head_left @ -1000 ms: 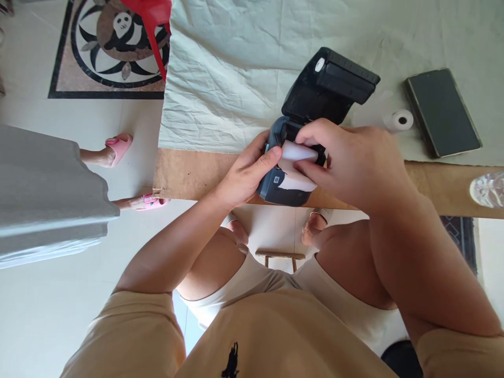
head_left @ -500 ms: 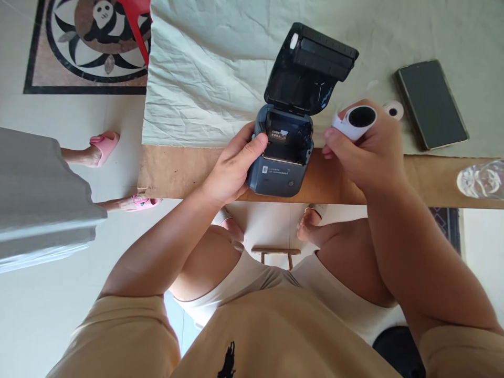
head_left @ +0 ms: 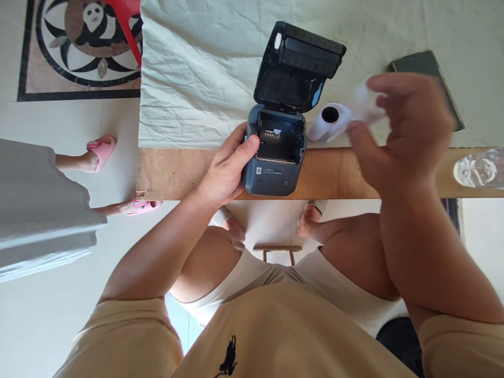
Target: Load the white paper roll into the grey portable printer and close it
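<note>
My left hand (head_left: 230,168) is closed around the side of a dark label printer (head_left: 271,181), its thumb on the rim. The printer's black lid (head_left: 301,65) stands open, and no roll shows in its bay. Just right of the printer, a white roll (head_left: 342,116) with a dark core rests on the cloth. My right hand (head_left: 405,126) is raised beside that roll and blurred by motion. Between its thumb and index finger is a smeared white piece (head_left: 360,100) that looks like paper; its exact shape cannot be made out.
A dark phone (head_left: 417,62) lies on the green cloth (head_left: 197,68), partly behind my right hand. A clear plastic bottle or cup (head_left: 478,169) lies at the table's right edge. Another person's feet in pink slippers (head_left: 104,152) show on the left, below a red chair (head_left: 128,21).
My right hand has let go of the white roll, which now rests beside the printer. The hand has moved right and up, with a white piece at its fingers. My left hand keeps its hold.
</note>
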Tool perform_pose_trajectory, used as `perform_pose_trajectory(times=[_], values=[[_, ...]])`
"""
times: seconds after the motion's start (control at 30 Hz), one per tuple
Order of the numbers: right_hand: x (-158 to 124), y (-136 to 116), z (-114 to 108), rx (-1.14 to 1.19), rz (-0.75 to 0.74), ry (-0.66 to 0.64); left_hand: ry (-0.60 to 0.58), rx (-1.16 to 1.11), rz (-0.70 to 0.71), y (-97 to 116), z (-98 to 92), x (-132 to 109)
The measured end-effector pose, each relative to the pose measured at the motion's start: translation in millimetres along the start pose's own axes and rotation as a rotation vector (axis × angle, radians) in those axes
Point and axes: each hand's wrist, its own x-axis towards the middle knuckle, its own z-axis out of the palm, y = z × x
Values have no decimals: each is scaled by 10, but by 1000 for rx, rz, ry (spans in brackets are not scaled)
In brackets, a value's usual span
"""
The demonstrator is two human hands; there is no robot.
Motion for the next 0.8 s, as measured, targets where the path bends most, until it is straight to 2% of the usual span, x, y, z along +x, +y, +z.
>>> perform_pose_trajectory(times=[0.07,0.13,0.27,0.33,0.4,0.53,0.6,0.73,0.8], values=[[-28,174,-72,39,-22,187,9,12,-5,8,10,-2],[-46,348,-88,21,67,232,1,4,-9,14,16,1],[-32,525,0,-155,332,11,-38,-48,-6,21,13,14],[-12,523,43,-260,397,-87,-41,-43,-4,26,10,17],[-7,488,58,-287,395,-102,-32,-32,-9,33,9,14],[-55,391,23,-98,293,-146,-22,-30,-27,42,17,2],[-77,356,10,-83,252,-193,-22,-27,-25,43,21,1],[-85,359,24,-174,290,-141,-5,1,-33,42,20,12],[-87,374,33,-111,293,-134,-13,6,-33,35,16,19]])
